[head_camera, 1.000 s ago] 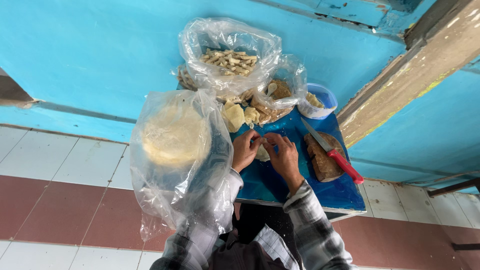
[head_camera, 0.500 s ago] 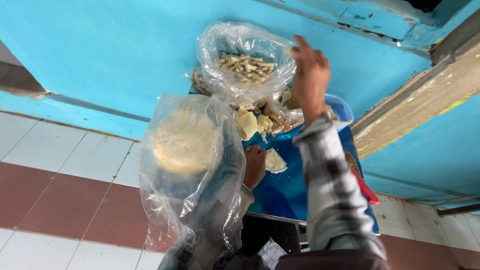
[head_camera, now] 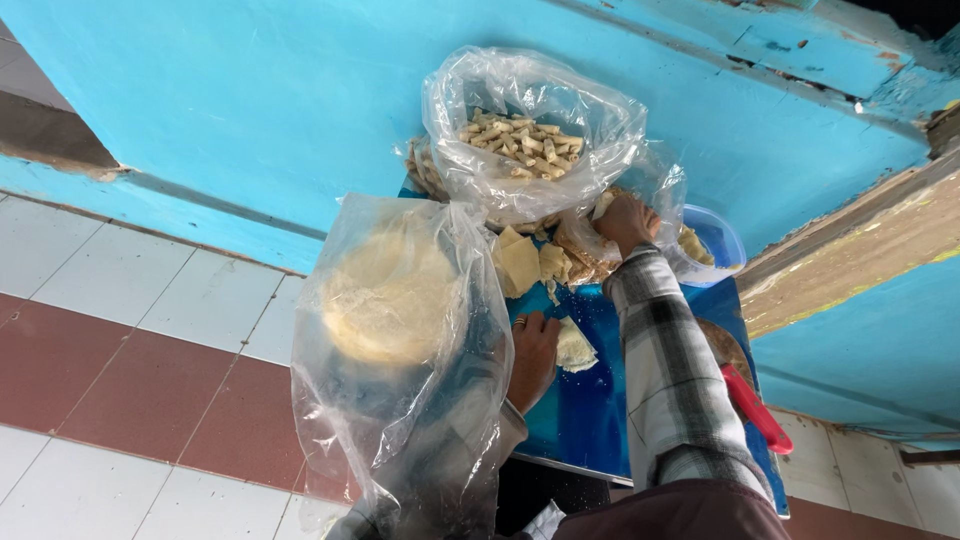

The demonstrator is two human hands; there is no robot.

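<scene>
Wrapper sheet (head_camera: 574, 345), pale and thin, lies folded on the blue counter (head_camera: 590, 420) under the left hand (head_camera: 532, 358); fingers pressed flat on its edge. Looks soft, light, tear-prone: lift by a corner. Farther, right hand (head_camera: 626, 220) reaches into the filling pile (head_camera: 575, 255); its fingers hidden, possibly pinching. Beyond, bag of finished rolls (head_camera: 525, 140).

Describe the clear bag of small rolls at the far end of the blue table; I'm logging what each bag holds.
The clear plastic bag is thin, crinkled and glossy, its mouth rolled wide open. It holds a heap of small pale tan rolled pieces. It sits upright at the far end of the blue table, against the turquoise wall. Neither hand touches it.
</scene>
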